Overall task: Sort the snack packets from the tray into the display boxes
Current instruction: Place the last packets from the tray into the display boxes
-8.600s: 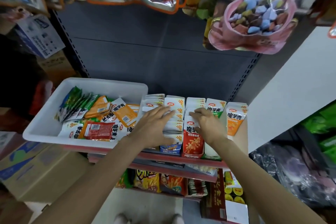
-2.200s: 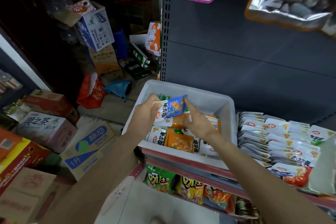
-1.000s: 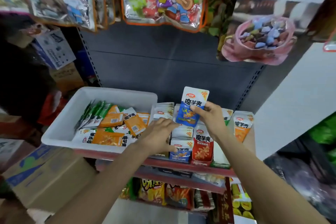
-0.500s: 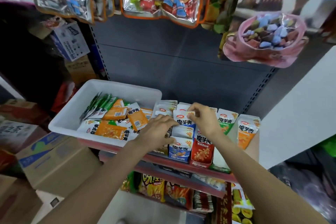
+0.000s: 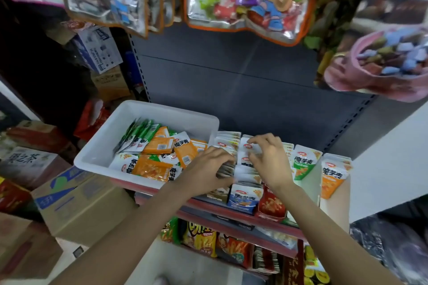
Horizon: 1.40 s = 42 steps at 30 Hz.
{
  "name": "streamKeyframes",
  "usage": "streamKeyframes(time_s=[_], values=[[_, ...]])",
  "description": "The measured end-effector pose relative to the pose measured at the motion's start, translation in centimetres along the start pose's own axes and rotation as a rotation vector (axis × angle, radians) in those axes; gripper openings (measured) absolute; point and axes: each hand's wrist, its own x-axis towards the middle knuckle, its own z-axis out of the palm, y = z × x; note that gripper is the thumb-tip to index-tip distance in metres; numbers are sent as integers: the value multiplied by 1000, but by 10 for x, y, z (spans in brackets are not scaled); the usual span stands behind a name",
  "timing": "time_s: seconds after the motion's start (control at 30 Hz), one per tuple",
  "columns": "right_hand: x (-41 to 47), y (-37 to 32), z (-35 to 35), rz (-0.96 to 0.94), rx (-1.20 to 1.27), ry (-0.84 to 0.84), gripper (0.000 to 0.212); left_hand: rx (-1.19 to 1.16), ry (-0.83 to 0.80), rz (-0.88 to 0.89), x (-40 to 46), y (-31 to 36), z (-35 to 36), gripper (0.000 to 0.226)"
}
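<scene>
Over the display boxes (image 5: 245, 192) on the shelf (image 5: 231, 211), my right hand (image 5: 269, 161) pinches at the tops of the blue row of packets (image 5: 245, 196), fingers curled onto them. My left hand (image 5: 208, 171) presses against the row beside it, fingers bent over the packet edges; whether it truly grips one I cannot tell. More packets lie loose in the white tray (image 5: 104, 146) just left of the boxes. If I push too hard, I think the upright rows could buckle or mix flavours. My palms hide the packets under them, and the print blurs.
</scene>
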Motion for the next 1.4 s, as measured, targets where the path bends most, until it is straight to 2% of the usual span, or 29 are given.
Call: streamKeyframes(time_s=[0.1,0.27,0.43,0.53,0.63,0.73,0.83,1.0,1.1,1.27,1.33,1.4], values=[[11,-35,9,-81,13,-13,27,-41,141,-73,-13,-28,-11,30],[30,-98,60,-123,54,-218,29,-47,212,-298,-38,-94,-31,33],[52,-141,134,-101,9,-412,35,33,123,-664,-60,-164,-54,50],[62,-161,169,-44,-4,-511,47,128,23,-764,-69,-211,-64,48],[70,-184,197,-82,-78,-581,53,136,-117,-728,-71,-246,-68,40],[81,-206,219,-129,-139,-589,55,-10,-127,-818,-72,-265,-75,30],[91,-222,230,-175,-204,-639,65,-1,-99,-819,-75,-270,-80,22],[98,-228,241,-168,-316,-750,70,152,-147,-715,-76,-272,-82,22],[96,-226,245,-135,-350,-770,70,205,-95,-686,-81,-274,-86,20],[95,-221,247,-108,-295,-802,68,127,-51,-554,-90,-281,-98,14],[96,-219,246,-84,-166,-801,66,97,-45,-492,-93,-282,-103,15],[98,-218,239,-25,16,-697,63,83,26,-472,-95,-281,-109,23]])
